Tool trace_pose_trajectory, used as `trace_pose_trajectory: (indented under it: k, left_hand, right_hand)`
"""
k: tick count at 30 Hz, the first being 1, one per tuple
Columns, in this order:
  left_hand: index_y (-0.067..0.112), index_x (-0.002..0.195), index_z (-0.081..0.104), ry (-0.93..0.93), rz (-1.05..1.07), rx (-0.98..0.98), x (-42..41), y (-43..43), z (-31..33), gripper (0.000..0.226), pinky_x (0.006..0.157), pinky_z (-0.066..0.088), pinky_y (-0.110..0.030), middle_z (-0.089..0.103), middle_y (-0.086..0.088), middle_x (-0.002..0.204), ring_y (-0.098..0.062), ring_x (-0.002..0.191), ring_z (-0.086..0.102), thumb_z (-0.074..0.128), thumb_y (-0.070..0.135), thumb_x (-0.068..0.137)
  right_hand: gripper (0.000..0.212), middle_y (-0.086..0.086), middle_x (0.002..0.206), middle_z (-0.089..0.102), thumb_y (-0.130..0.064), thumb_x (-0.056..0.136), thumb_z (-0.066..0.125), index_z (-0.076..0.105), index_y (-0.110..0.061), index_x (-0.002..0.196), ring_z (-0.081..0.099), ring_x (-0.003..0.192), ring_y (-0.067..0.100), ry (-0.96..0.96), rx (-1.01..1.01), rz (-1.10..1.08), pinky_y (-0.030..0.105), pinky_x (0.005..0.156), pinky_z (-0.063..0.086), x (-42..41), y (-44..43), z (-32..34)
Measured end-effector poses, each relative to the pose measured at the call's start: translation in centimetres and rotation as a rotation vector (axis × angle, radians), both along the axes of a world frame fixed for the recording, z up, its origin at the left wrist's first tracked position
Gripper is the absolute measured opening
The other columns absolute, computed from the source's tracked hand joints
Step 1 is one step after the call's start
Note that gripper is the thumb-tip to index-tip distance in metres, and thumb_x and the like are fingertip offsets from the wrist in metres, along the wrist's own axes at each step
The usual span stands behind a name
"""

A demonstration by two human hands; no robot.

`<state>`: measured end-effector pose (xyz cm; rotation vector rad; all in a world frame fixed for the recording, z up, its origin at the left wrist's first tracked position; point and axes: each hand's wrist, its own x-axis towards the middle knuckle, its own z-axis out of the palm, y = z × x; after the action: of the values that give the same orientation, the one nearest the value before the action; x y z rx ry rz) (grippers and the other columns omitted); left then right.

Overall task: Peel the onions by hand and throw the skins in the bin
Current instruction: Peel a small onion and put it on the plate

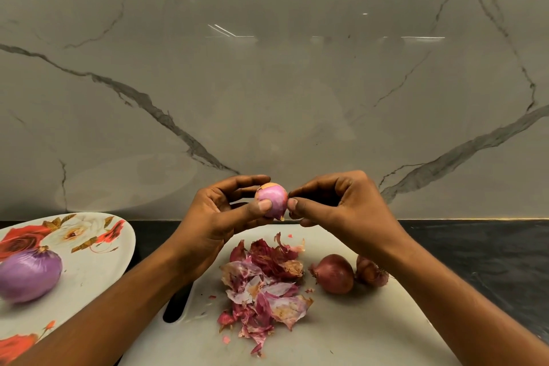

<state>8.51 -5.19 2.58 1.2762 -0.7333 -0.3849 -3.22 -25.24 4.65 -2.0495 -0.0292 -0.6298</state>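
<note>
A small pink onion (274, 198), mostly bare of skin, is held up over the white cutting board (371, 333). My left hand (225, 211) grips it with thumb in front and fingers behind. My right hand (332, 202) pinches at the onion's right side with thumb and forefinger. A heap of red onion skins (264, 285) lies on the board below. Two unpeeled onions rest on the board, one (335, 273) in full view and another (370, 272) partly behind my right forearm. No bin is in view.
A flowered plate (89, 270) at the left holds a large peeled purple onion (29, 276). The board lies on a dark counter (481, 249) against a marble wall. A slot handle (175, 306) shows at the board's left edge.
</note>
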Motion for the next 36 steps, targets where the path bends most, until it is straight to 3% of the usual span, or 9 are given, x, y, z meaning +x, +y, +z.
trace_pose_trajectory:
  k: [4,8,12,17,22,27,31,36]
  left_hand:
    - [0.021,0.118,0.076,-0.053,0.038,0.032,0.3,0.0,-0.3,0.053,0.089,0.064,-0.041,0.076,-0.007,0.120,-0.033,0.109,0.075,0.096,0.025,0.069]
    - [0.025,0.116,0.077,-0.085,0.066,0.053,0.4,-0.1,-0.4,0.060,0.092,0.063,-0.046,0.075,-0.006,0.119,-0.032,0.107,0.076,0.094,0.033,0.059]
    - [0.029,0.111,0.078,-0.107,0.070,0.048,0.3,0.0,-0.3,0.064,0.089,0.064,-0.043,0.076,-0.003,0.118,-0.030,0.105,0.076,0.099,0.041,0.052]
    - [0.028,0.111,0.078,-0.129,0.078,0.070,0.2,-0.1,-0.3,0.058,0.088,0.064,-0.044,0.075,-0.004,0.118,-0.030,0.105,0.076,0.095,0.035,0.056]
    - [0.027,0.113,0.078,-0.097,0.050,0.047,0.0,0.0,-0.1,0.074,0.089,0.064,-0.042,0.076,-0.006,0.119,-0.031,0.107,0.076,0.102,0.053,0.048]
    - [0.019,0.116,0.079,-0.040,-0.002,0.015,0.0,0.0,0.0,0.059,0.083,0.064,-0.035,0.075,-0.012,0.120,-0.035,0.110,0.074,0.095,0.028,0.059]
    - [0.015,0.121,0.076,-0.016,-0.054,0.005,-0.1,0.2,0.1,0.065,0.084,0.064,-0.035,0.074,-0.015,0.124,-0.037,0.113,0.073,0.097,0.030,0.061]
    - [0.010,0.125,0.073,0.066,-0.093,-0.057,0.2,0.3,0.0,0.047,0.084,0.065,-0.034,0.072,-0.019,0.126,-0.042,0.111,0.073,0.075,0.007,0.078]
  right_hand:
    - [0.022,-0.007,0.091,0.082,-0.022,0.084,0.086,0.083,-0.020,0.106,0.078,0.082,0.007,-0.008,-0.095,-0.006,0.026,0.076,0.065,-0.2,0.2,0.0]
    - [0.018,-0.010,0.088,0.081,-0.019,0.086,0.085,0.084,-0.020,0.104,0.077,0.079,0.003,-0.029,-0.122,-0.021,0.020,0.072,0.062,-0.2,0.3,0.0]
    - [0.012,-0.011,0.083,0.080,-0.019,0.087,0.084,0.085,-0.020,0.099,0.076,0.075,0.005,-0.066,-0.157,-0.035,0.023,0.070,0.064,-0.4,0.4,0.0]
    - [0.009,-0.009,0.082,0.080,-0.021,0.087,0.084,0.084,-0.019,0.096,0.076,0.075,0.006,-0.105,-0.220,-0.055,0.026,0.070,0.065,-0.3,0.5,-0.2]
    - [0.004,-0.009,0.079,0.077,-0.021,0.088,0.083,0.083,-0.019,0.092,0.074,0.073,0.007,-0.110,-0.216,-0.073,0.022,0.067,0.063,-0.1,0.6,-0.3]
    - [0.005,-0.008,0.077,0.076,-0.022,0.089,0.079,0.081,-0.018,0.090,0.074,0.072,0.008,-0.094,-0.195,-0.098,0.025,0.067,0.064,0.0,0.3,-0.3]
    - [0.003,-0.006,0.076,0.076,-0.020,0.090,0.078,0.080,-0.018,0.089,0.074,0.072,0.013,-0.084,-0.171,-0.126,0.034,0.068,0.065,0.2,0.1,-0.3]
    - [0.005,-0.006,0.077,0.076,-0.016,0.090,0.078,0.079,-0.020,0.088,0.075,0.073,0.010,-0.056,-0.163,-0.175,0.033,0.073,0.066,0.3,-0.5,-0.4]
